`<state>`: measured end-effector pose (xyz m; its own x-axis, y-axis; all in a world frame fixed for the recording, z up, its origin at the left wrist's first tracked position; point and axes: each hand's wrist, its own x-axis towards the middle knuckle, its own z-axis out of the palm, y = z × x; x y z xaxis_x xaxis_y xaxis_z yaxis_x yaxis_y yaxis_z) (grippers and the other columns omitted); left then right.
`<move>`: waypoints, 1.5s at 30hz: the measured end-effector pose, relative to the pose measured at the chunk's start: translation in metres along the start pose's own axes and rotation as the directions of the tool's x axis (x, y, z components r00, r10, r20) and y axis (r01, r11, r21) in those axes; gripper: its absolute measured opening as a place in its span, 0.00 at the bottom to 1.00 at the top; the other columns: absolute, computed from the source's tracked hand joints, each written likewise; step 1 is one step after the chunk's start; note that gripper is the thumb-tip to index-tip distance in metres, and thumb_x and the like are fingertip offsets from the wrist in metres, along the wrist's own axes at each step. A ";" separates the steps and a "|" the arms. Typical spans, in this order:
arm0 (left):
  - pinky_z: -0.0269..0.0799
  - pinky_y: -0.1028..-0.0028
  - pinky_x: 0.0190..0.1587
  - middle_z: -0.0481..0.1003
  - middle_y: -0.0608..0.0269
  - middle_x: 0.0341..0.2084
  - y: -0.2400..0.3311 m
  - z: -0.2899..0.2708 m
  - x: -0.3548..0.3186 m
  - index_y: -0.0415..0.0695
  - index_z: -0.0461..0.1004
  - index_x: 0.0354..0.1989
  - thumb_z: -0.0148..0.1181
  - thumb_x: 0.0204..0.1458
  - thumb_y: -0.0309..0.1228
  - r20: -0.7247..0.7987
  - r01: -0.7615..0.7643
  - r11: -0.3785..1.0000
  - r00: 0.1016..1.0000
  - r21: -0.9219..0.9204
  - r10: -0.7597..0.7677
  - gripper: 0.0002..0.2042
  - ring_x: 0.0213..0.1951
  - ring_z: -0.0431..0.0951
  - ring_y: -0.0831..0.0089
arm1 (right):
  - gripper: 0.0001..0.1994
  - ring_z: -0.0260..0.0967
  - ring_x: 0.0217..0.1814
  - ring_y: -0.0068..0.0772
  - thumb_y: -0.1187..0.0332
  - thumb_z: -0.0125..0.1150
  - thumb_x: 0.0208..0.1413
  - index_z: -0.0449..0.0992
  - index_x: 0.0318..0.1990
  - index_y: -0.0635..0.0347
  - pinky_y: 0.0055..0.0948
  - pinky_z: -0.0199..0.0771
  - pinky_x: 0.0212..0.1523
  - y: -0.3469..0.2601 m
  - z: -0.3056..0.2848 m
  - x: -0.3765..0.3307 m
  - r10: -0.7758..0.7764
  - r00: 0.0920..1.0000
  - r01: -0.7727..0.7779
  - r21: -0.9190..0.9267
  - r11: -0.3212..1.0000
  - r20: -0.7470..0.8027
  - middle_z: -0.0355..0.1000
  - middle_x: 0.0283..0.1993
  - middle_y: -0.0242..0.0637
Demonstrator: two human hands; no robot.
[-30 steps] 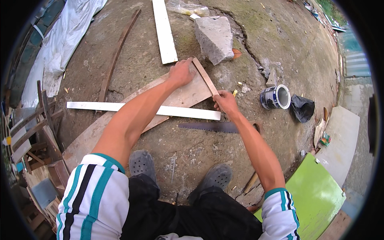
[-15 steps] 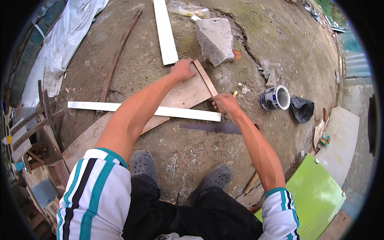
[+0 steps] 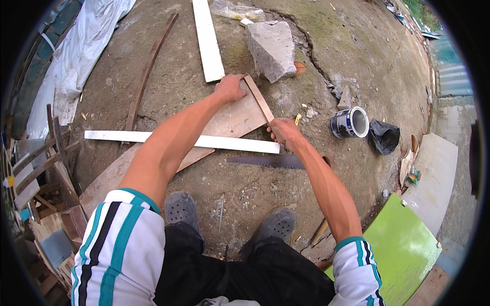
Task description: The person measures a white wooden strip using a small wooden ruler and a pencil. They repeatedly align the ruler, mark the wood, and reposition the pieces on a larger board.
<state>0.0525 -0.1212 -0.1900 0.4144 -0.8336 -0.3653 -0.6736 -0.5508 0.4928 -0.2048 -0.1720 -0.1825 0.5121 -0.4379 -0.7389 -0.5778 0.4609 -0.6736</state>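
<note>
A narrow wooden strip [image 3: 261, 104] lies on the far end of a wide plywood board [image 3: 224, 125] on the bare ground [image 3: 168, 76]. Its long axis runs on a slant, from the far end near the left hand [image 3: 230, 87] down toward the right hand [image 3: 283, 131].

The left hand presses down, fingers curled over the board's far corner beside the strip's upper end. The right hand closes its grip around the strip's near end.

A white slat [image 3: 181, 139] crosses the board from left to right, under the left forearm. A saw blade [image 3: 265, 161] lies flat just beyond the right wrist.

An open paint can [image 3: 349, 122] lies tipped to the right, its mouth showing a pale inside; what it holds cannot be told. A black bag [image 3: 384, 136] sits beside it. A grey stone block [image 3: 271, 48] stands behind the board.
</note>
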 end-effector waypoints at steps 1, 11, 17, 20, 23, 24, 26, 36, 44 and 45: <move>0.69 0.56 0.64 0.72 0.52 0.62 -0.001 0.000 0.000 0.51 0.67 0.68 0.68 0.50 0.42 -0.004 0.000 1.000 1.000 0.003 0.000 0.34 0.64 0.70 0.52 | 0.09 0.71 0.27 0.24 0.66 0.57 0.63 0.75 0.40 0.64 0.27 0.72 0.27 0.000 0.001 0.000 0.004 1.000 -0.004 0.016 1.000 0.001 0.76 0.33 0.35; 0.67 0.54 0.65 0.70 0.52 0.63 -0.002 0.002 0.000 0.51 0.66 0.69 0.67 0.52 0.43 0.011 0.005 1.000 1.000 0.011 -0.005 0.34 0.65 0.68 0.52 | 0.11 0.68 0.27 0.24 0.65 0.55 0.63 0.73 0.42 0.65 0.27 0.70 0.25 -0.001 0.002 0.000 0.061 0.998 -0.063 0.154 0.986 0.017 0.75 0.34 0.35; 0.66 0.57 0.65 0.69 0.48 0.64 -0.001 0.007 -0.006 0.48 0.66 0.68 0.67 0.51 0.45 -0.049 -0.014 1.000 0.999 0.023 0.015 0.36 0.65 0.68 0.49 | 0.10 0.65 0.26 0.24 0.66 0.55 0.60 0.74 0.38 0.67 0.29 0.67 0.23 0.003 0.003 0.004 0.076 0.997 -0.073 0.185 0.980 -0.010 0.73 0.33 0.36; 0.65 0.56 0.67 0.65 0.48 0.67 0.001 0.005 -0.013 0.47 0.64 0.70 0.67 0.52 0.44 -0.045 -0.022 1.000 0.999 0.019 0.022 0.36 0.67 0.65 0.48 | 0.10 0.65 0.26 0.24 0.66 0.55 0.60 0.74 0.37 0.66 0.29 0.67 0.23 0.005 0.003 0.002 0.042 0.999 -0.040 0.157 0.987 -0.012 0.72 0.31 0.35; 0.61 0.53 0.68 0.62 0.50 0.68 -0.004 0.002 -0.021 0.42 0.59 0.71 0.65 0.55 0.42 -0.094 -0.078 0.995 0.992 0.066 0.084 0.37 0.69 0.61 0.50 | 0.11 0.66 0.24 0.24 0.64 0.55 0.60 0.74 0.34 0.64 0.28 0.67 0.23 0.003 0.003 0.001 -0.003 0.999 0.005 0.062 0.998 -0.041 0.71 0.27 0.34; 0.61 0.53 0.68 0.62 0.50 0.68 -0.003 -0.001 -0.024 0.41 0.59 0.71 0.64 0.55 0.42 -0.122 -0.097 0.992 0.987 0.080 0.106 0.37 0.69 0.61 0.50 | 0.11 0.66 0.24 0.24 0.64 0.55 0.60 0.74 0.33 0.64 0.28 0.68 0.23 0.002 0.001 -0.002 -0.025 0.998 0.027 0.031 0.999 -0.062 0.71 0.26 0.34; 0.61 0.53 0.68 0.62 0.49 0.68 0.000 -0.008 -0.030 0.39 0.59 0.70 0.65 0.55 0.40 -0.188 -0.127 0.989 0.972 0.076 0.139 0.36 0.68 0.62 0.50 | 0.11 0.70 0.25 0.25 0.63 0.56 0.60 0.73 0.34 0.63 0.28 0.69 0.24 -0.002 -0.006 -0.006 -0.053 0.997 0.052 -0.019 0.998 -0.053 0.71 0.26 0.34; 0.65 0.57 0.65 0.71 0.52 0.59 0.040 -0.082 -0.096 0.44 0.72 0.58 0.65 0.55 0.35 -0.462 -0.505 0.851 0.727 0.142 0.509 0.23 0.62 0.69 0.52 | 0.12 0.76 0.32 0.37 0.61 0.60 0.59 0.74 0.38 0.63 0.37 0.74 0.33 -0.025 -0.010 -0.050 -0.534 0.840 0.381 -0.602 0.701 -0.091 0.75 0.30 0.44; 0.69 0.58 0.58 0.82 0.56 0.43 0.069 -0.112 -0.139 0.47 0.82 0.45 0.59 0.58 0.46 -0.188 -0.624 0.740 0.719 0.250 0.670 0.17 0.53 0.78 0.57 | 0.10 0.76 0.38 0.50 0.67 0.64 0.51 0.74 0.39 0.60 0.46 0.75 0.38 -0.060 0.016 -0.112 -0.868 0.489 0.438 -0.883 0.166 0.080 0.74 0.36 0.42; 0.70 0.58 0.56 0.82 0.55 0.42 0.076 -0.115 -0.140 0.46 0.82 0.44 0.59 0.59 0.46 -0.075 -0.605 0.771 0.775 0.197 0.628 0.17 0.50 0.79 0.56 | 0.10 0.76 0.38 0.48 0.68 0.64 0.50 0.74 0.39 0.60 0.44 0.75 0.38 -0.064 0.016 -0.118 -0.901 0.411 0.454 -0.888 0.071 0.137 0.74 0.36 0.41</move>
<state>0.0132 -0.0511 -0.0107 -0.0560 -0.9948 0.0850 -0.8910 0.0882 0.4453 -0.2181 -0.1369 -0.0525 0.8184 -0.4894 0.3013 -0.3736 -0.8514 -0.3682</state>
